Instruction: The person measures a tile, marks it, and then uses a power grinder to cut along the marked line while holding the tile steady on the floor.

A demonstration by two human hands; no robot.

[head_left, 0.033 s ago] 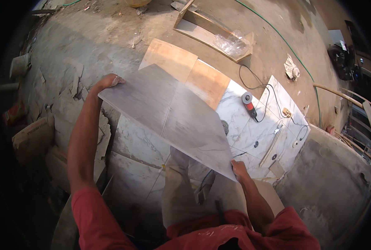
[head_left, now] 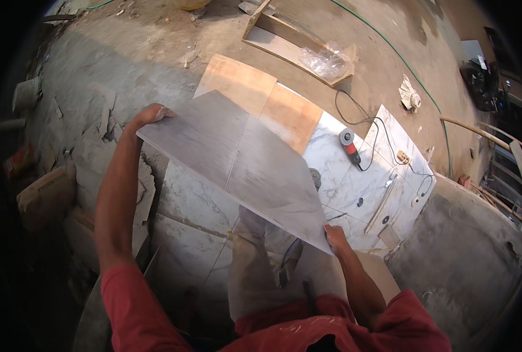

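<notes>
A large grey rectangular tile (head_left: 231, 158) is held up in front of me, tilted, with a straight line running across its middle. At its far left corner my left hand (head_left: 155, 114) is closed on the edge. My right hand (head_left: 335, 236) grips the near right corner, the thumb on the upper face. Under the tile, white marbled tiles (head_left: 193, 199) lie on the floor around my legs, partly hidden by it. Beyond its far edge are orange-brown tiles (head_left: 290, 114).
An angle grinder (head_left: 350, 149) with a dark cord lies on white tiles at the right. Behind are a wooden trough (head_left: 290, 53) with clear plastic and a green hose (head_left: 401, 58). Broken pieces (head_left: 105, 117) and a paper sack (head_left: 47, 190) are at the left; a concrete slab (head_left: 460, 252) is at the right.
</notes>
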